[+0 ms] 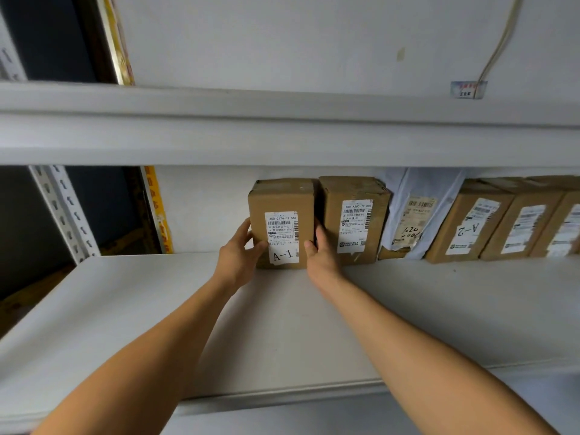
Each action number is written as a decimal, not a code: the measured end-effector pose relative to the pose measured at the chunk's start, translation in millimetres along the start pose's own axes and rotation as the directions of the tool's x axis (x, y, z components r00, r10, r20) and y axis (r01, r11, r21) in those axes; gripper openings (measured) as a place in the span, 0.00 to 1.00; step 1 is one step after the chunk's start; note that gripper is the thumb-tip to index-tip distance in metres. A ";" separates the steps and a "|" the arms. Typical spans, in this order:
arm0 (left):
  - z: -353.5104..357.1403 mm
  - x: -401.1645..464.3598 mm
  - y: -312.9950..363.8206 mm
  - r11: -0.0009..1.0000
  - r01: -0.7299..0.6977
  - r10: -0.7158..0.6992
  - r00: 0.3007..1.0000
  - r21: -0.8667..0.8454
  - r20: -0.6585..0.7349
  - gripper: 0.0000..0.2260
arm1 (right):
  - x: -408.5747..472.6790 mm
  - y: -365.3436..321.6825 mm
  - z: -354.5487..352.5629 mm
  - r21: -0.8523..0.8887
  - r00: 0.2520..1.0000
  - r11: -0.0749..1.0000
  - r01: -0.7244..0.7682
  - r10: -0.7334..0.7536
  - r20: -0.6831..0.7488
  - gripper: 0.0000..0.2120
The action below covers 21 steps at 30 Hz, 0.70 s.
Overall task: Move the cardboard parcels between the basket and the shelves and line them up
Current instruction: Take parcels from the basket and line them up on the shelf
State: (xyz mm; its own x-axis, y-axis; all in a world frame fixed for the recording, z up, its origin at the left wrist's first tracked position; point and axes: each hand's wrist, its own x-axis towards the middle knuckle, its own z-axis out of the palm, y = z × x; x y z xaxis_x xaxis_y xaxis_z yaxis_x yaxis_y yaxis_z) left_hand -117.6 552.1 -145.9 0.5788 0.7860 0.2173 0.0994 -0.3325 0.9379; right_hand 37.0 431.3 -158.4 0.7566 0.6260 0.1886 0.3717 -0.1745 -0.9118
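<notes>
A brown cardboard parcel labelled A-1 [282, 199] stands upright at the back of the white shelf [157, 309], at the left end of a row. My left hand [240, 255] grips its left side and my right hand [321, 255] grips its right side, fingers wedged between it and the neighbouring cardboard parcel [354, 221]. Further right stand a white plastic mailer [414, 215], a parcel labelled A-2 [470, 224] and two more cardboard parcels [527, 227]. No basket is in view.
An upper shelf board [282, 133] runs across above the row, close over the parcel tops. A perforated metal upright [66, 211] stands at the left. The white wall [282, 42] is behind, with a cable [499, 48] at the upper right.
</notes>
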 end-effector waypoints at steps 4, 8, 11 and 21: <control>1.1 -17.1 13.2 0.992 0.006 -0.008 1.000 0.125 0.014 0.30 | -0.4 -8.2 -11.6 -0.065 0.998 0.998 0.024 -0.020 0.065 0.30; 8.6 -43.1 30.1 0.971 0.133 -0.120 0.990 0.199 -0.079 0.32 | -10.8 -13.5 -27.9 -0.001 0.988 0.999 0.037 -0.036 0.150 0.33; 21.1 -73.4 46.5 0.948 0.184 -0.132 0.970 0.261 -0.203 0.26 | -24.3 -11.2 -45.3 0.082 0.968 0.995 0.057 -0.075 0.240 0.31; 90.2 -155.0 78.4 0.859 0.072 0.043 0.976 0.507 -0.212 0.11 | -67.4 22.1 -159.8 -0.113 0.899 0.932 0.344 -0.292 0.327 0.12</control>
State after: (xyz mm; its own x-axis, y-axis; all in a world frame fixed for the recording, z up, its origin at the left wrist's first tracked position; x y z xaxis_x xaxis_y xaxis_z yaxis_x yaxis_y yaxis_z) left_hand -126.5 357.1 -130.4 0.3979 0.8635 0.3100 0.5374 -0.4932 0.6841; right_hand 80.2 263.8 -133.0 0.3953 0.8624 0.3163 0.6673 -0.0330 -0.7440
